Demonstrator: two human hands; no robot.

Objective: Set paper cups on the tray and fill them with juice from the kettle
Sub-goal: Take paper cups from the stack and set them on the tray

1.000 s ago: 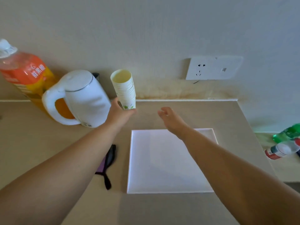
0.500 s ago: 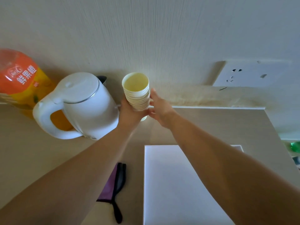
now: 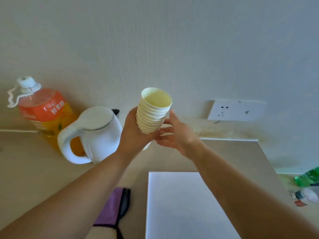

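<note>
My left hand [image 3: 133,135] grips a stack of paper cups [image 3: 152,112] from below and holds it raised above the counter, mouth tilted toward me. My right hand [image 3: 176,133] is at the stack's right side, fingers stretched toward its lower cups and touching them. The white kettle [image 3: 96,133] stands just left of my left hand, lid closed, handle toward me. The white square tray [image 3: 177,204] lies flat on the counter below my right forearm, with nothing on it.
A big orange juice bottle [image 3: 44,112] stands behind the kettle at the wall. A purple and black pouch [image 3: 114,209] lies left of the tray. A wall socket [image 3: 231,110] is at the right. Two bottles [image 3: 305,187] lie on a lower surface at far right.
My left hand lifted the cup stack off the counter and brought it up and nearer. My right hand came in from over the tray to the stack's right side.
</note>
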